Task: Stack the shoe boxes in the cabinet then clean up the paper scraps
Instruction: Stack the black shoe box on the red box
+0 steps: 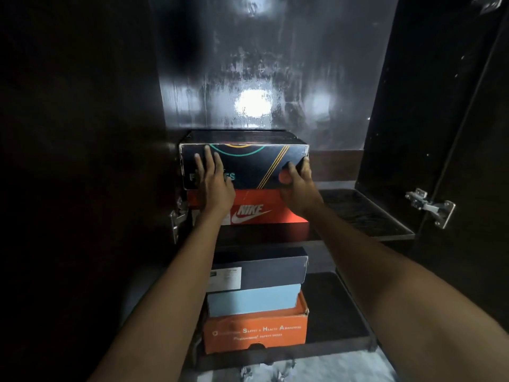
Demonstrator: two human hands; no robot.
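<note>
A black shoe box (253,164) with coloured curves and stripes lies on top of a red Nike box (264,208) on the upper cabinet shelf (366,213). My left hand (213,176) is flat against the black box's front face, fingers spread. My right hand (296,179) grips the box's right front corner, thumb on the front. On the lower shelf (336,307) a dark grey box (270,271) rests on a light blue box (253,300), which rests on an orange safety-shoe box (256,332). Paper scraps (264,370) lie on the pale floor in front of the cabinet.
The cabinet is dark with a glossy back wall (256,78). Its right door (440,119) stands open, with a metal hinge (429,206); another hinge (177,216) is on the left side. Ridged black mats cover the shelves to the right of both stacks.
</note>
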